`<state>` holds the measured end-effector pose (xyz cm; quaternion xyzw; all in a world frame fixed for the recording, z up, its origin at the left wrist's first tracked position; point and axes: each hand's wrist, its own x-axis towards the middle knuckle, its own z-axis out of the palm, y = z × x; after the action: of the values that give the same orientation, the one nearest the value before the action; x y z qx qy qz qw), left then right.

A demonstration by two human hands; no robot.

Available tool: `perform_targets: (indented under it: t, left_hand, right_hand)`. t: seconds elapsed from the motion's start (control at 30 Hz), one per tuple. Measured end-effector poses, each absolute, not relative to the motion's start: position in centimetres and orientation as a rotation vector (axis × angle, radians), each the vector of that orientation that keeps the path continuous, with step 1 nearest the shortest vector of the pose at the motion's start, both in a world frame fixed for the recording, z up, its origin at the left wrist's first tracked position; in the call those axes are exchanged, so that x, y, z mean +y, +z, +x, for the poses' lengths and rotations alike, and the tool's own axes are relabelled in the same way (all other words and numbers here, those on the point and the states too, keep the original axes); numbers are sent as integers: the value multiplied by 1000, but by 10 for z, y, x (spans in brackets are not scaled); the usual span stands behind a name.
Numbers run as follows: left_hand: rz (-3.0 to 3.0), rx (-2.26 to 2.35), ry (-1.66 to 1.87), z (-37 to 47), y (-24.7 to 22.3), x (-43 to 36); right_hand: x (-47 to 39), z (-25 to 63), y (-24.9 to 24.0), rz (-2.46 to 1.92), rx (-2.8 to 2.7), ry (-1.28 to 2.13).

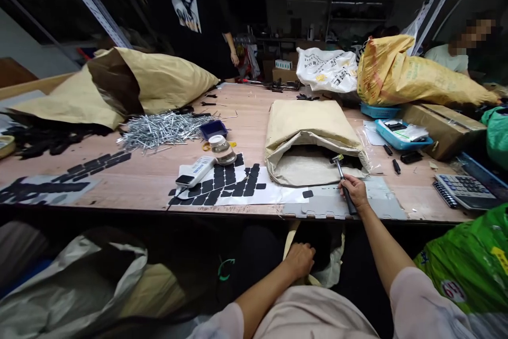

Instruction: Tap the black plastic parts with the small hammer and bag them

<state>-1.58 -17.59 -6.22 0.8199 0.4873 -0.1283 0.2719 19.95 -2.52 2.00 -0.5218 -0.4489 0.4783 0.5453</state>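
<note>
My right hand (354, 192) is closed around the black handle of a small hammer (340, 168), its silver and yellow head pointing away from me. That head is at the mouth of a large beige paper sack (309, 119) lying on the table, with dark contents barely visible inside. Below the table edge, my left hand (300, 260) reaches into the dark opening of a pale bag (336, 265) at my lap; its fingertips are hidden. Under my right hand lies a grey sheet (377, 199). Black rounded stickers (214, 183) on white sheets lie to the left.
A pile of metal rods (162, 130), a lidded jar (223, 151) and a white device (196, 171) are on the left. A calculator (466, 191), blue tray (420, 140) and cardboard box (444, 127) stand right. Two people are across the table.
</note>
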Motion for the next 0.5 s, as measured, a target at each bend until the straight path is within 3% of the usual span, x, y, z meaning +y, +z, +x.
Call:
perform_targets:
  t: [0.13, 0.23, 0.3, 0.4, 0.5]
  left_hand:
    - [2125, 830, -182, -13, -12, -159]
    - [1940, 638, 197, -11, 30, -111]
    - [1859, 794, 430, -11, 49, -63]
    - [1846, 1374, 735, -14, 60, 14]
    - [1837, 1887, 740, -23, 56, 74]
  right_hand:
    - [-25, 199, 18, -1230, -1076, 1121]
    - [-26, 200, 18, -1218, -1090, 1116]
    - [-26, 200, 17, -1220, -1081, 1119]
    - [-25, 200, 15, -1218, -1063, 1127]
    - [-23, 199, 14, -1201, -1056, 1136]
